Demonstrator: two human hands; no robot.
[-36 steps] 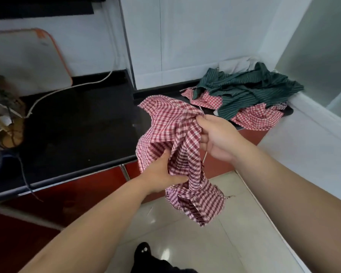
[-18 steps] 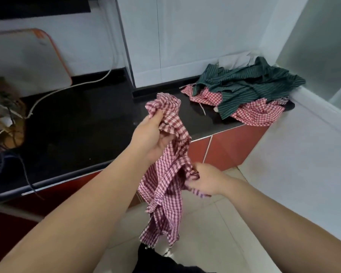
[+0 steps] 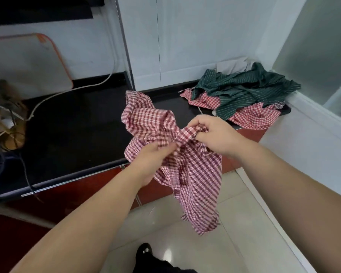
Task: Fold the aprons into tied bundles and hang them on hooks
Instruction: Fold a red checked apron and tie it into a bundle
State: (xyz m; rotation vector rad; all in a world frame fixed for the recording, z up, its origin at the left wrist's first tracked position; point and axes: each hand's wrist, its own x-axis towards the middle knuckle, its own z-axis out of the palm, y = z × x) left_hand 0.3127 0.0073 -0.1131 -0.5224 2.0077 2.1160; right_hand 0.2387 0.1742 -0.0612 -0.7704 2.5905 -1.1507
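Note:
I hold a red-and-white checked apron [image 3: 193,174] in front of me, above the counter's front edge. My left hand [image 3: 148,164] grips a bunched fold at its middle. My right hand [image 3: 213,133] pinches a gathered part just to the right and higher. The apron's upper part stands crumpled above my left hand and its lower part hangs toward the floor. A heap of other aprons lies in the counter's back right corner: a dark green striped one [image 3: 244,91] on top of red checked ones [image 3: 254,117]. No hooks are in view.
The black counter [image 3: 77,131] runs left, with red cabinet fronts [image 3: 67,196] below. A white cable [image 3: 71,89] crosses its back. A white board with an orange rim [image 3: 28,64] leans on the wall. Cluttered items [image 3: 6,115] sit far left. A white ledge [image 3: 313,146] is at right.
My right hand has risen from the apron's lower part to a gathered part near the top. My left hand has dropped from the top to the middle. The apron has swung right.

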